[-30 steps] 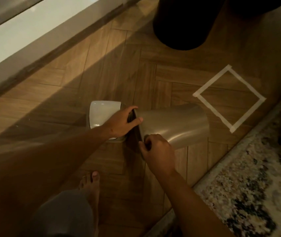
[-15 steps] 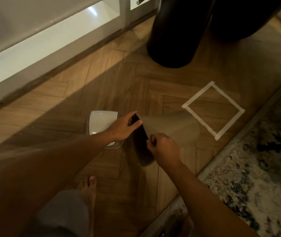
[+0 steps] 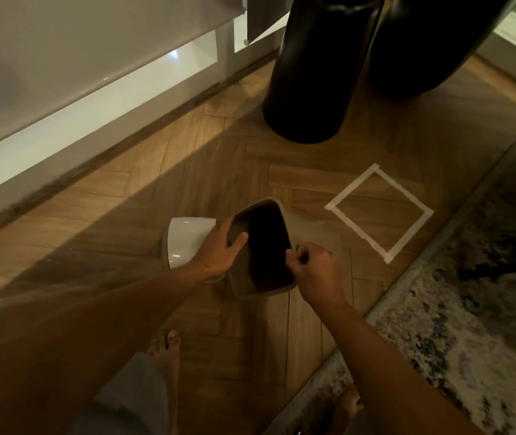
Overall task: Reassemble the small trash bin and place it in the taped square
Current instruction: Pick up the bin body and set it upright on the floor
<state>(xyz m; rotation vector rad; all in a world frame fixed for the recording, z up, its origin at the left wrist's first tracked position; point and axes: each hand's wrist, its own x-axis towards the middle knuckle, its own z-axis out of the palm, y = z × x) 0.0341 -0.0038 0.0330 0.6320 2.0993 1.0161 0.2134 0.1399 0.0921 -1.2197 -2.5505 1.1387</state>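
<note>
A small tan trash bin body [image 3: 313, 235] is tilted over the wooden floor, its dark rectangular mouth turned up toward me. My left hand [image 3: 220, 249] grips the left rim of the mouth, thumb inside. My right hand [image 3: 316, 271] pinches the right rim near the lower corner. Behind my left hand lies a white glossy part of the bin [image 3: 187, 243] on the floor, partly hidden by the hand. The taped square [image 3: 379, 211] is on the floor just right of the bin, with nothing in it.
Two tall black vases [image 3: 310, 76] stand beyond the square. A patterned rug [image 3: 457, 309] borders the floor on the right. A white wall base [image 3: 87, 111] runs along the left. My bare feet [image 3: 165, 350] are below the bin.
The bin has swung from lying on its side to mouth facing up toward me. Both hands stayed on its rim. The view shifted, showing more of the vases.
</note>
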